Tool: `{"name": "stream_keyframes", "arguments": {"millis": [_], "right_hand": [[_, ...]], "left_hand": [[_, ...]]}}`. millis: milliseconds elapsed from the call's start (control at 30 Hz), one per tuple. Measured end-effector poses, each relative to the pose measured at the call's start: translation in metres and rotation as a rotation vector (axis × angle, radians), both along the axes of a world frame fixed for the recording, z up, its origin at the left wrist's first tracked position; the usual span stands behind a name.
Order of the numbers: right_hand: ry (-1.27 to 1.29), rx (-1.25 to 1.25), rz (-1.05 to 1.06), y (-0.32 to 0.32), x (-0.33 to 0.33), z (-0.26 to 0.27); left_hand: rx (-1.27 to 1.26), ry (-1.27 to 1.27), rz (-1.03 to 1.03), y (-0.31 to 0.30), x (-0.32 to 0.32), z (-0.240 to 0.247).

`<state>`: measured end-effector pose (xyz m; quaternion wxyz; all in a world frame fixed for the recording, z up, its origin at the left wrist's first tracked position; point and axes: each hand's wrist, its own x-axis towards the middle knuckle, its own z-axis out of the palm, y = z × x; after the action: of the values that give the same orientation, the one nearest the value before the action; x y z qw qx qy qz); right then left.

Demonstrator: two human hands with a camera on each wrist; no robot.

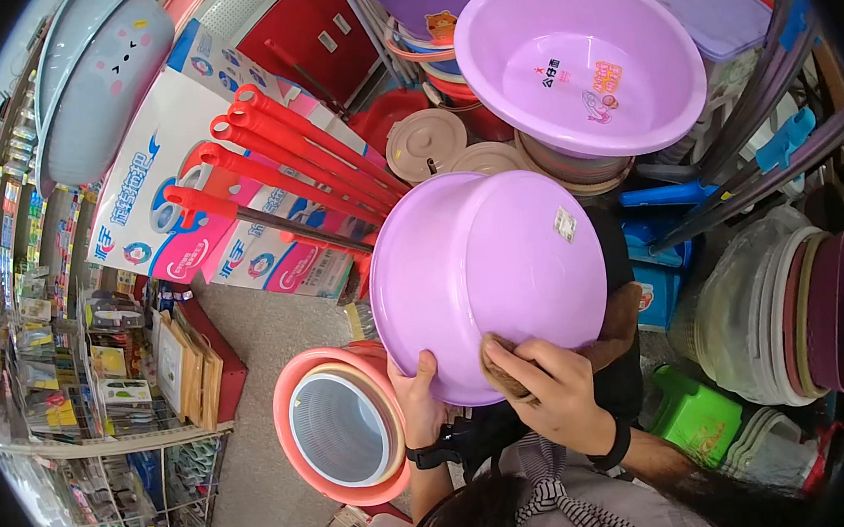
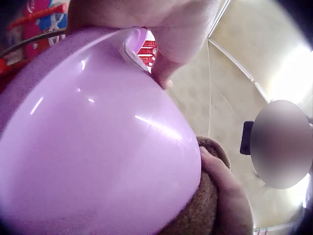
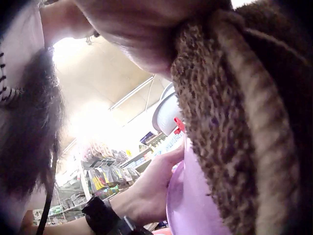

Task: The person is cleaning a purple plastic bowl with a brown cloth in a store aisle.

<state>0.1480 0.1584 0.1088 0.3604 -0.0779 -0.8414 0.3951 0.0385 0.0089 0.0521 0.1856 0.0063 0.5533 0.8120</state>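
A purple basin (image 1: 532,254) is held on its side, its outer bottom, with a small sticker, turned to the right in the head view. My left hand (image 1: 419,399) grips its rim at the lower left, thumb on the outside. With my right hand (image 1: 559,397) I hold a brown cloth (image 1: 504,369) against the basin's lower side. In the left wrist view the left hand (image 2: 156,29) is on the rim of the basin (image 2: 98,142), and the cloth (image 2: 198,210) touches its side. The cloth (image 3: 215,122) fills much of the right wrist view.
Another purple basin (image 1: 580,59) rests on stacked tubs at the upper right. Red poles (image 1: 292,159) lean before white boxes (image 1: 164,186). Nested baskets (image 1: 341,426) stand at the lower left, blue dustpans (image 1: 661,243) and stacked bowls (image 1: 798,311) at the right.
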Motion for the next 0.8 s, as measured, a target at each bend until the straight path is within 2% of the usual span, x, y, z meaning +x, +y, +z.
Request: {"name": "stream_keyframes", "arguments": {"millis": [133, 267, 367, 467, 567, 800], "right_hand": [[-0.051, 0.081, -0.009, 0.0, -0.01, 0.019], [-0.048, 0.023, -0.039, 0.002, -0.011, 0.017], [-0.021, 0.015, -0.006, 0.004, 0.003, 0.005], [-0.055, -0.028, 0.091, 0.01, 0.017, -0.008], [-0.127, -0.147, 0.12, 0.019, 0.021, -0.014], [-0.047, -0.086, 0.027, 0.028, -0.015, 0.008]], "left_hand": [[0.005, 0.013, -0.009, 0.007, 0.004, 0.008], [0.007, 0.014, -0.029, 0.008, 0.002, 0.009], [0.034, 0.024, -0.077, 0.004, 0.001, -0.001], [0.089, -0.044, -0.04, 0.002, -0.001, 0.001], [0.09, -0.057, -0.037, -0.005, -0.003, -0.009], [0.031, 0.028, -0.057, 0.006, 0.002, 0.001]]}}
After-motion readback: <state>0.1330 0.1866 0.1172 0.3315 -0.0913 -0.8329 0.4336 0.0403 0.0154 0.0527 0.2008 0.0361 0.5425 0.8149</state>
